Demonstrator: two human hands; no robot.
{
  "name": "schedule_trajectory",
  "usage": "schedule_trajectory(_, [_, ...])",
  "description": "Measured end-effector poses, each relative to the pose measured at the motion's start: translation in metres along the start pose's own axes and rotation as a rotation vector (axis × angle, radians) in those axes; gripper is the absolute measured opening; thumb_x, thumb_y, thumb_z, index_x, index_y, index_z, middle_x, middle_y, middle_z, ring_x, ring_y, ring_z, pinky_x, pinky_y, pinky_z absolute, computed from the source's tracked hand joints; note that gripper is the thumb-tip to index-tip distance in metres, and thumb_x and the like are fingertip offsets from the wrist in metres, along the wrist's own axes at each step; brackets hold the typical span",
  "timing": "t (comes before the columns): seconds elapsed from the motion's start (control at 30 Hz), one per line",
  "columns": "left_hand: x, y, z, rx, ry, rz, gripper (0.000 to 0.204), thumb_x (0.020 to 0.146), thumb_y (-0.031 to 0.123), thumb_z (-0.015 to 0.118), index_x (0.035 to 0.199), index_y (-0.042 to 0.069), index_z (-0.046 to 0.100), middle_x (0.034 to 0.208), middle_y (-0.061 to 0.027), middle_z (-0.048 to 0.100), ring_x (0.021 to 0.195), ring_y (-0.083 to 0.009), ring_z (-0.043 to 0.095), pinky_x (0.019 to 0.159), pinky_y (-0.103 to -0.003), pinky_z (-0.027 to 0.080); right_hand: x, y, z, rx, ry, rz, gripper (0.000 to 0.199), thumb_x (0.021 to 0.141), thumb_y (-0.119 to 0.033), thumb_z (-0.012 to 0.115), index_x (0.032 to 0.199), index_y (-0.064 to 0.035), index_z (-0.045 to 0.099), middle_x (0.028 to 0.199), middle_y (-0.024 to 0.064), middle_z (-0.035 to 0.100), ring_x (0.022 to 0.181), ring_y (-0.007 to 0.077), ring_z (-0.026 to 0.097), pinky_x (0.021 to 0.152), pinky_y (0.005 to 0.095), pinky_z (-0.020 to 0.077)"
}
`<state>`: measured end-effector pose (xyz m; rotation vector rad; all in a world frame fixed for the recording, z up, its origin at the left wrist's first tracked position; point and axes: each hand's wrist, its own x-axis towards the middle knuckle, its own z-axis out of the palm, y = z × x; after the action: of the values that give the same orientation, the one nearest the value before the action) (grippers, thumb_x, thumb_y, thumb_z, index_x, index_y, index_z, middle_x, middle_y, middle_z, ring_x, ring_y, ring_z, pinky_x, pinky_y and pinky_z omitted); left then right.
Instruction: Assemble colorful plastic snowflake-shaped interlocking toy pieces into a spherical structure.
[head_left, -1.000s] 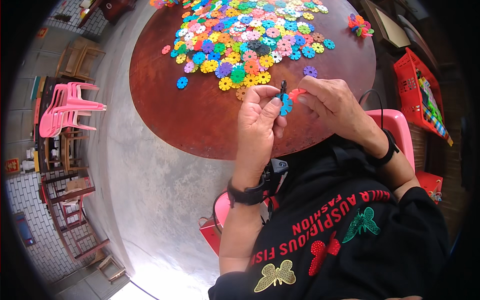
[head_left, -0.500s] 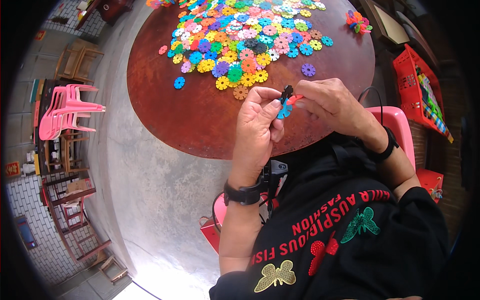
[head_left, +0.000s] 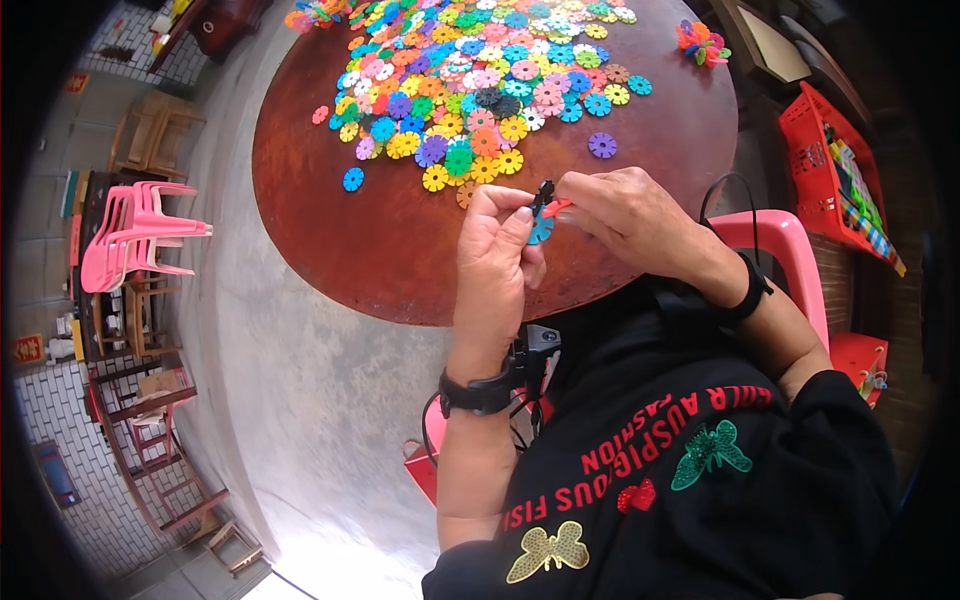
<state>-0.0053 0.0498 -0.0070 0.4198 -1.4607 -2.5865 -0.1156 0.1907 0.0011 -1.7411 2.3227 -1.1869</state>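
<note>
Above the near part of the round table [head_left: 380,270], my hands meet around a small cluster of interlocking flower-shaped plastic discs. My left hand [head_left: 492,250] pinches the cluster between thumb and fingers; a black disc [head_left: 543,192] stands at its top and a blue disc [head_left: 541,232] hangs below. My right hand [head_left: 635,220] has its fingers closed on a red disc [head_left: 557,208], which touches the other two. Whether its slot is engaged with them is too small to tell. A loose purple disc [head_left: 602,145] lies beyond my right hand.
Many coloured discs [head_left: 458,158] spread over the far side of the table. Assembled disc clusters sit at the far right [head_left: 703,44] and far left [head_left: 312,14]. Pink chairs [head_left: 140,230] stand at left, another pink chair [head_left: 775,240] at right, beside a red crate [head_left: 830,170].
In the picture, both hands and the cluster sit slightly further left, as does the table, so the view itself has shifted. The grip on the discs looks much the same.
</note>
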Motion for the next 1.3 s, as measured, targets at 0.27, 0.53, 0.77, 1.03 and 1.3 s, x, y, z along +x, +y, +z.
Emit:
schedule_trajectory(0.27, [-0.002,-0.006,0.003,0.208,0.070,-0.088,0.024,0.097,0.032,0.049,0.086,0.011,0.054,0.064,0.0056,0.046,0.054,-0.0029,0.041,0.048,-0.018,0.031,-0.005,0.006,-0.005,-0.094,0.009,-0.012,0.017,0.087,-0.016,0.056,0.082,-0.0035,0.046,0.068,0.0150,0.055,0.066,0.0341,0.058,0.056,0.0416,0.0442])
schedule_trajectory(0.53, [0.002,-0.008,0.001,0.248,0.068,0.041,0.027,0.098,0.031,0.048,0.080,0.011,0.052,0.062,0.0073,0.041,0.052,-0.0010,0.035,0.046,-0.018,0.028,-0.004,0.002,-0.005,-0.118,-0.006,-0.057,0.009,0.084,-0.008,0.055,0.084,-0.0020,0.049,0.079,0.0121,0.053,0.074,0.0312,0.058,0.059,0.0408,0.0465])
schedule_trajectory(0.77, [0.002,-0.006,0.000,0.367,0.000,0.064,0.031,0.099,0.032,0.045,0.079,0.009,0.052,0.061,0.0062,0.041,0.051,-0.0012,0.035,0.045,-0.020,0.027,-0.005,-0.001,-0.020,-0.225,-0.077,-0.037,0.013,0.085,-0.011,0.057,0.081,-0.0027,0.048,0.074,0.0114,0.053,0.070,0.0308,0.058,0.057,0.0388,0.0464])
schedule_trajectory(1.03, [-0.001,-0.006,0.006,0.249,-0.010,-0.027,0.029,0.099,0.032,0.046,0.080,0.010,0.047,0.061,0.0072,0.037,0.049,-0.0005,0.031,0.042,-0.020,0.023,-0.010,-0.003,-0.012,-0.158,-0.076,-0.033,0.019,0.086,-0.015,0.058,0.079,-0.0032,0.046,0.066,0.0117,0.051,0.063,0.0321,0.057,0.053,0.0395,0.0444])
schedule_trajectory(1.3, [0.000,-0.011,0.013,0.219,0.120,0.080,0.029,0.099,0.030,0.044,0.080,0.009,0.048,0.060,0.0080,0.035,0.049,-0.0004,0.030,0.041,-0.020,0.024,-0.004,-0.004,-0.002,-0.126,-0.049,-0.038,0.020,0.086,-0.015,0.058,0.077,-0.0029,0.045,0.066,0.0117,0.051,0.062,0.0320,0.057,0.052,0.0401,0.0440])
